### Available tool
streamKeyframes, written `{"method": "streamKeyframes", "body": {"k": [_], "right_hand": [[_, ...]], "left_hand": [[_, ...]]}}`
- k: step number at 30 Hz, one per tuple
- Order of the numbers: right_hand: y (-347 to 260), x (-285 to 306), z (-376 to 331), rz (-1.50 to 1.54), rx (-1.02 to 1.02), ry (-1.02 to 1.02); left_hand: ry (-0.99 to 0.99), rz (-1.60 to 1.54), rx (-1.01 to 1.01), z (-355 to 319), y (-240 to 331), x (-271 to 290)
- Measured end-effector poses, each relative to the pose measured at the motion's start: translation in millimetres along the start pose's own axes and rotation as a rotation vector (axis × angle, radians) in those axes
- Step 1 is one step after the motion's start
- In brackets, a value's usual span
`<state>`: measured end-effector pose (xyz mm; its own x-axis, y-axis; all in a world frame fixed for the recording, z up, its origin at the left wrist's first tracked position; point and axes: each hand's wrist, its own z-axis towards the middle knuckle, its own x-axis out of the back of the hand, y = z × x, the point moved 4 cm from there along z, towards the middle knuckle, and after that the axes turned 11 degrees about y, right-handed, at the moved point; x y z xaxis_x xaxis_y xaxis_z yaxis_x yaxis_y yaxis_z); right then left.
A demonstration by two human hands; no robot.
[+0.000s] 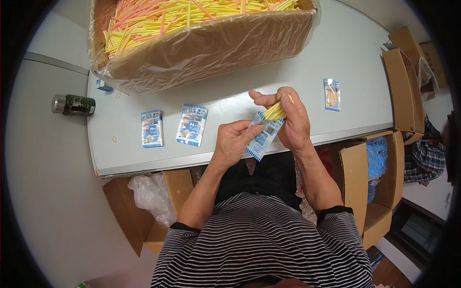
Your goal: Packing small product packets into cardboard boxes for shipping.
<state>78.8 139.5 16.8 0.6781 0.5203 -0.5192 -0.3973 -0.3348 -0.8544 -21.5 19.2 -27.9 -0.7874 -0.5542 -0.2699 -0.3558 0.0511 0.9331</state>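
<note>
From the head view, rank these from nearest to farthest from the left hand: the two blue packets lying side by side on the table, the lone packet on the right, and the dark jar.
From the left hand:
1. Right packet of the pair, just to its left.
2. Left packet of the pair, further left.
3. Lone packet, up to the right.
4. Dark jar, far left, off the tabletop.

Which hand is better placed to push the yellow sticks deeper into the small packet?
Right. The right hand already grips the bundle of yellow sticks at the mouth of the small blue-and-white plastic packet; the left hand only holds the packet.
</note>
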Motion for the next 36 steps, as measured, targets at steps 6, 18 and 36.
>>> {"method": "streamKeyframes", "body": {"k": [6,18,36], "right_hand": [[9.7,4.4,-3.0,0.047,-0.089,0.029],[16.5,8.0,-4.0,0.140,-0.253,0.238],[-6.3,0.2,-8.4,-0.726,0.125,-0.346]], "left_hand": [[0.051,-0.039,0.018,-2.4,-6.2,-3.2],[0.103,-0.059,-0.001,-3.1,-12.6,-2.8],[0.195,-0.228,-0.097,-2.6,-17.9,-1.2]]}}
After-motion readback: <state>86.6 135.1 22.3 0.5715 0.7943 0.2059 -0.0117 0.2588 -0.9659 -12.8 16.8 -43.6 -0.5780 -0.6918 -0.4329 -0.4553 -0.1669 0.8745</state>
